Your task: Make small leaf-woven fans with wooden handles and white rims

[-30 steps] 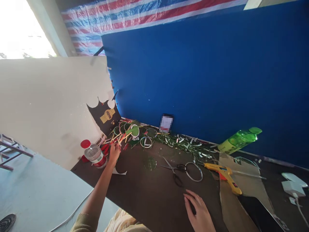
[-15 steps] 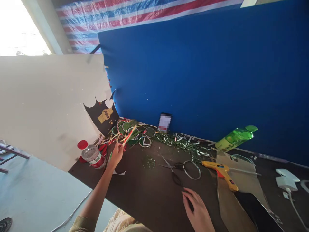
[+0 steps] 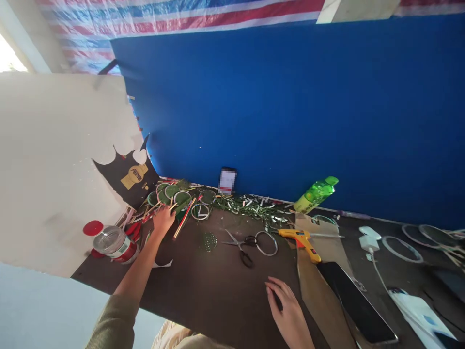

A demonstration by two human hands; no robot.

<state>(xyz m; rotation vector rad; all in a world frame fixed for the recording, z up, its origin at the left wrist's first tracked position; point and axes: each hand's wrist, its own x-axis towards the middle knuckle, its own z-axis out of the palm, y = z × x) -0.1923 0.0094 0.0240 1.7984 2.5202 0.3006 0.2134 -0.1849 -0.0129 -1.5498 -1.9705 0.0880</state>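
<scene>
- Thin red and tan sticks point(image 3: 184, 218) lie at the far left of the table point(image 3: 218, 300), just right of the left hand.
- The left hand point(image 3: 164, 221) reaches among more sticks; its fingers are bunched and partly hidden, so I cannot tell whether they grip one.
- Just beyond it, round green discs point(image 3: 172, 191) overlap in a pile.
- A red-capped bottle point(image 3: 118, 245) is left of the left forearm; a dark cut-out card point(image 3: 127, 177) stands farther left.
- Green shreds point(image 3: 250, 208) spread rightward along the far edge.
- Scissors point(image 3: 240, 247), blades apart, lie mid-table beside a ring point(image 3: 267, 243).
- The right hand point(image 3: 288, 308) rests at the near side, fingers loosely bent, a small gap at the thumb.
- A yellow glue gun point(image 3: 303, 242) lies on cardboard point(image 3: 308, 286) to the right, near a black phone point(image 3: 358, 303).
</scene>
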